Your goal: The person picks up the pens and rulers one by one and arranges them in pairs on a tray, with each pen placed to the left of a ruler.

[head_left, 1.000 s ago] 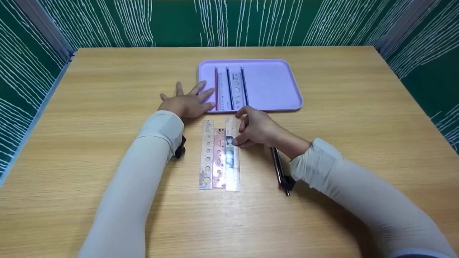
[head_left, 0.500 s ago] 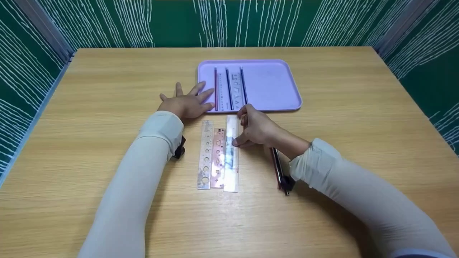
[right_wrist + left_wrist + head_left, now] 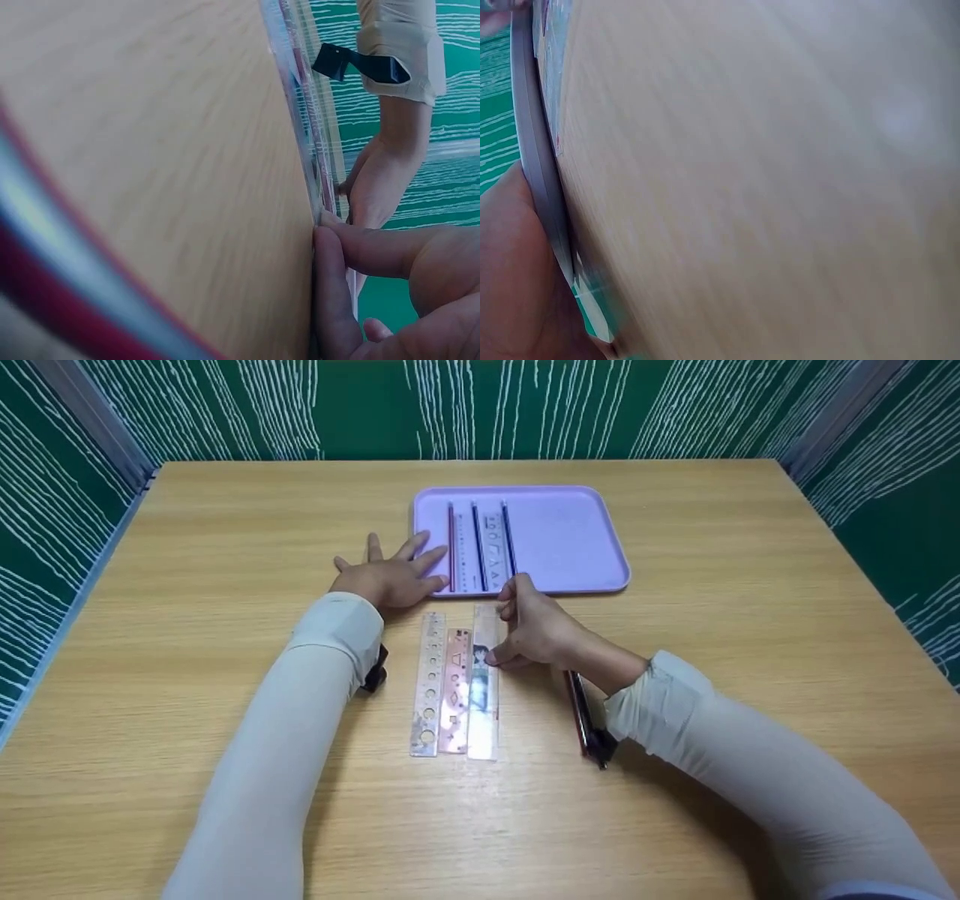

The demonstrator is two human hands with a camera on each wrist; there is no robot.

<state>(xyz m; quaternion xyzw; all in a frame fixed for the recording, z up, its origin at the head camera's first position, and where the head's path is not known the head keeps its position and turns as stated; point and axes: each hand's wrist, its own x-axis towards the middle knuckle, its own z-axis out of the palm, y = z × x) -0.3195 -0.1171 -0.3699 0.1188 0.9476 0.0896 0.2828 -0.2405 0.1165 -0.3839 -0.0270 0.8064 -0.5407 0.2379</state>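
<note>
My right hand point(image 3: 544, 626) pinches the right edge of a clear ruler point(image 3: 482, 720) printed with a cartoon figure; in the right wrist view the thumb and index finger point(image 3: 334, 285) meet at its edge. Left of it lie a pink stencil ruler point(image 3: 454, 705) and a clear ruler with round holes point(image 3: 430, 682), side by side. My left hand point(image 3: 390, 577) rests with spread fingers over the near left corner of a lilac tray point(image 3: 570, 540). In the tray, a red pencil point(image 3: 451, 547) and two dark pencils point(image 3: 480, 547) alternate with two clear rulers point(image 3: 493, 551).
Dark and red pencils point(image 3: 579, 709) lie on the wooden table point(image 3: 225, 525) beneath my right wrist, partly hidden by the black wrist mount point(image 3: 601, 744). Green walls point(image 3: 360, 409) with white streaks stand behind the table and at both sides.
The three rulers have shifted slightly left at their near ends. The glare on the pinched ruler grew, then faded, showing the figure again. My right fingers moved slightly; the left hand stayed in place.
</note>
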